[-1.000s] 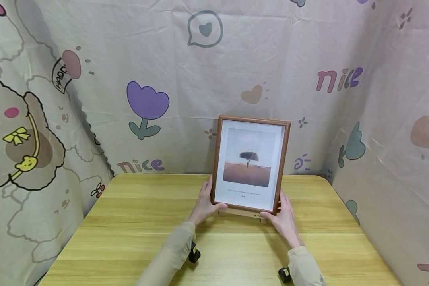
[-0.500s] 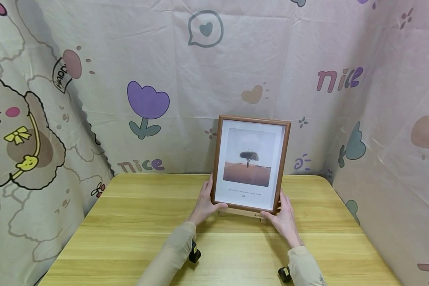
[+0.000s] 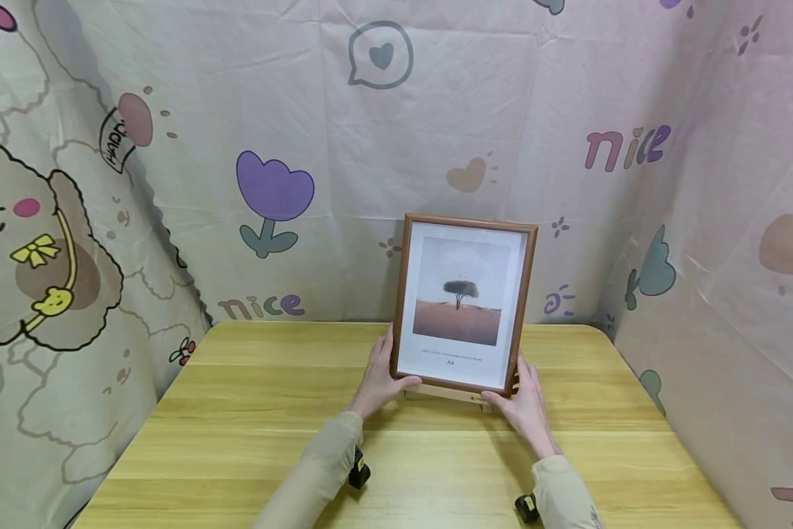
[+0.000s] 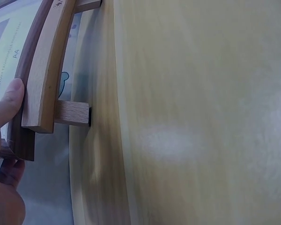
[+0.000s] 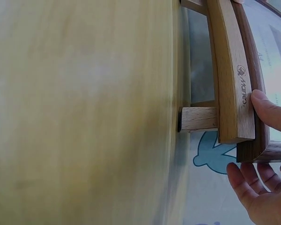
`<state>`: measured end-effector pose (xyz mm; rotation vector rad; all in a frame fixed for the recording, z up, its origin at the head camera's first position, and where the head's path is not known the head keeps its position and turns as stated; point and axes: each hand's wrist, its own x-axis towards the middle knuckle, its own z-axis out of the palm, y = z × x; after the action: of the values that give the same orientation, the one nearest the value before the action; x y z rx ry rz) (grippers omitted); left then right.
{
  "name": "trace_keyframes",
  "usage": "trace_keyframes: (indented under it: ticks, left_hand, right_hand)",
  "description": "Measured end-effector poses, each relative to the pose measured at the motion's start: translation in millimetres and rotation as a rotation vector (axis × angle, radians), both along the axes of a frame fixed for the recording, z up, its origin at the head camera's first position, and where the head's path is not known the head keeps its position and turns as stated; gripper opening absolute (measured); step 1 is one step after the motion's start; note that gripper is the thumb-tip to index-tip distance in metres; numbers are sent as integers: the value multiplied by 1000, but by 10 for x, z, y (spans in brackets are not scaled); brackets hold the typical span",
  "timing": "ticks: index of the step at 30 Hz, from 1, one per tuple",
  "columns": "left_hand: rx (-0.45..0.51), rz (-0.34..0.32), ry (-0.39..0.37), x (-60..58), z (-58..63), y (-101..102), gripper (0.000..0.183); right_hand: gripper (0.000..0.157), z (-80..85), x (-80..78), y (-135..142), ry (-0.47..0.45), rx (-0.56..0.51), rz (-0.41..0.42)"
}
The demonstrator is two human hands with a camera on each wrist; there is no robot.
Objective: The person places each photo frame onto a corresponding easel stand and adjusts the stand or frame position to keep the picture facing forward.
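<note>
A brown wooden picture frame [image 3: 460,294] with a print of a lone tree leans back at the far side of the table. It sits on the ledge of a small wooden easel [image 3: 445,393], whose short feet stand on the tabletop. My left hand [image 3: 378,378] grips the frame's lower left corner, thumb on the front and fingers round the side. At the lower right corner my right hand [image 3: 527,405] holds it the same way. In the right wrist view, dark lettering marks the easel ledge [image 5: 229,75]. The frame hides most of the easel's back.
The wooden table [image 3: 270,426] has a light striped top. Behind it and at both sides hangs a pale printed cloth [image 3: 343,147], close to the table's back edge. Small black devices [image 3: 359,470] sit at both wrists.
</note>
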<state>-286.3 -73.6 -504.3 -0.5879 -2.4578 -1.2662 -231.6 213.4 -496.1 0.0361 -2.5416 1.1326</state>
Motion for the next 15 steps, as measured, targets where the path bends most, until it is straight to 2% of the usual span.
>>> trace_keyframes:
  ticks: [5,12,15]
  left_hand:
    - [-17,5,-31,29,0,-18,122]
    - [-7,-32,-118,74,13,-76,113]
    - [-11,-33,-148,84,11,-100,112]
  right_hand:
    - [109,-15,16,5,-14,-9,13]
    - [109,-40,43,43,37,12,61]
    - [113,-36,53,64,12,-7,82]
